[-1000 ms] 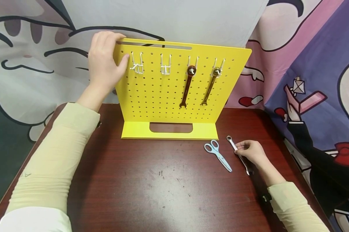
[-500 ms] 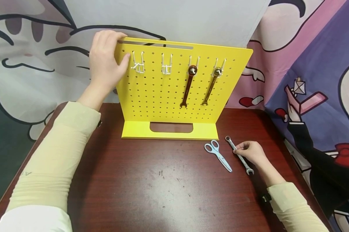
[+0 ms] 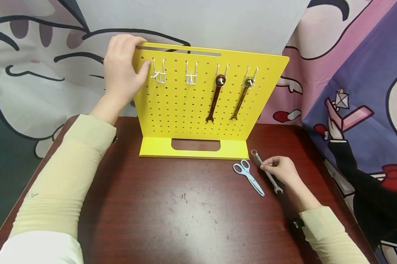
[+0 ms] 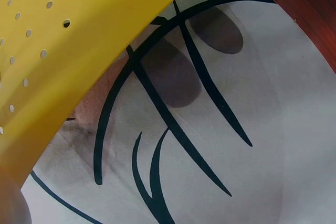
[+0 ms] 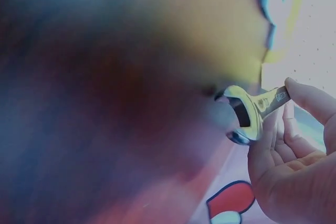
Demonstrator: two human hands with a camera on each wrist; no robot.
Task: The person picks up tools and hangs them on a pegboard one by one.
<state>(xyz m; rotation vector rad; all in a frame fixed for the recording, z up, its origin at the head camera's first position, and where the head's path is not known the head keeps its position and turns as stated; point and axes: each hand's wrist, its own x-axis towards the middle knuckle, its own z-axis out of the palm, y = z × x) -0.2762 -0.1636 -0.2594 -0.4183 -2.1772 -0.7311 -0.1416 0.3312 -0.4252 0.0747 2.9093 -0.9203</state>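
Left hand (image 3: 124, 68): grips pegboard (image 3: 182, 109); should brace it.
Right hand (image 3: 280, 169): pinches silver wrench (image 3: 271, 178) mid-shank, toward right edge of worktop (image 3: 198, 212).
Scissors (image 3: 247, 175): just beside; best lift clear.

Cartoon-printed cloth (image 3: 366, 80) behind reddish-brown table (image 3: 172, 209)

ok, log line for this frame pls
left hand: grips yellow pegboard, upper corner | right hand: pinches silver wrench | blue scissors: on table | dark wrenches: two, hanging on pegboard

I view a dark reddish-brown, wood-grained table (image 3: 185, 216) bearing a perforated yellow pegboard stand (image 3: 193, 99), far side, and light-blue pointed scissors (image 3: 250, 177), nearer right.
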